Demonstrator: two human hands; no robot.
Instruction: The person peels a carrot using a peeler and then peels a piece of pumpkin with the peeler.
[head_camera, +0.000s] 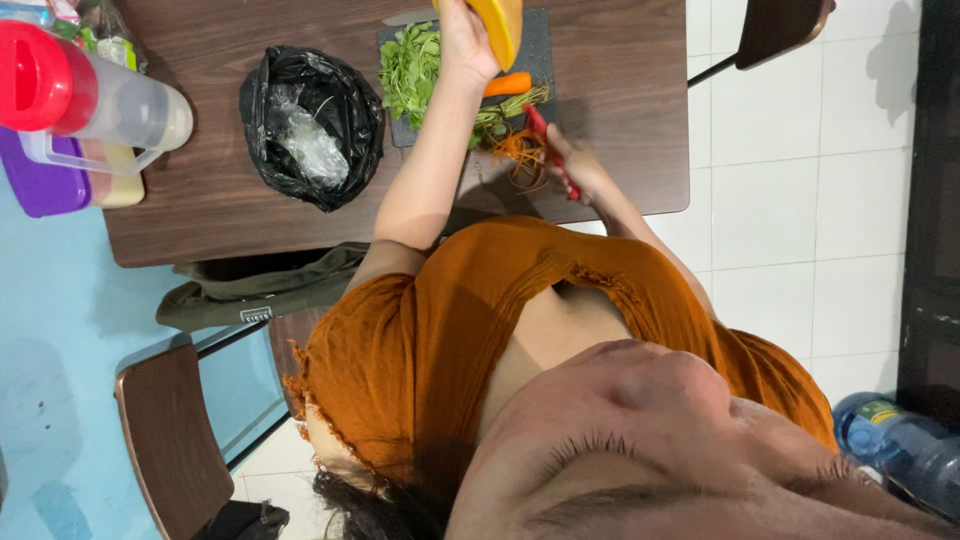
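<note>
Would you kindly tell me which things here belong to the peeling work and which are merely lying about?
In use: left hand holding orange vegetable piece; right hand holding red peeler; carrot; leafy greens; cutting board.
Lying about: black plastic bag; red-lidded jug; purple container; water bottle.

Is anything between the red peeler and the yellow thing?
An orange carrot and green stems lie on the dark board between them. The left hand holds the yellow piece up, so the right hand's red peeler probably has open air.
</note>
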